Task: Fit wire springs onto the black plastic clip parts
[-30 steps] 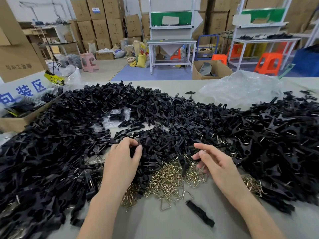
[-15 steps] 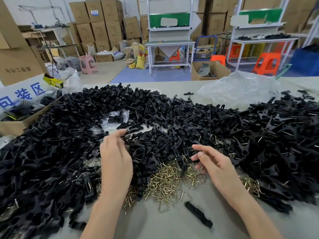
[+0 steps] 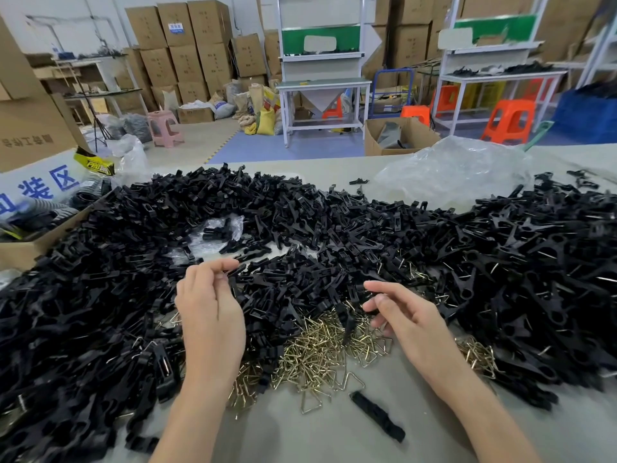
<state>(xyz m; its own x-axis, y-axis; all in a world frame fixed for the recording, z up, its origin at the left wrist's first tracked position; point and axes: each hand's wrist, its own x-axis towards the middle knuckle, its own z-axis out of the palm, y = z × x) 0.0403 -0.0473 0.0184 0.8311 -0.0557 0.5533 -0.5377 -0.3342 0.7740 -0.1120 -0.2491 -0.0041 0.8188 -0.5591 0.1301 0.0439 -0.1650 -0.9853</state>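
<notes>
Head view: black plastic clip parts [image 3: 334, 228] are heaped across the table [image 3: 300, 439] from its left edge to its right edge. A pile of brass-coloured wire springs [image 3: 317, 349] is spread toward the near edge, between the two hands. The left hand [image 3: 210, 315] is raised over the heap, thumb and forefinger brought together at a clip part; whether it is pinched cannot be told. The right hand [image 3: 410, 319] is held just above the springs, fingers loosely curled and slightly apart. One single clip part [image 3: 377, 417] lies apart by the near edge. A crumpled clear plastic bag [image 3: 450, 172] is seen at the far edge.
</notes>
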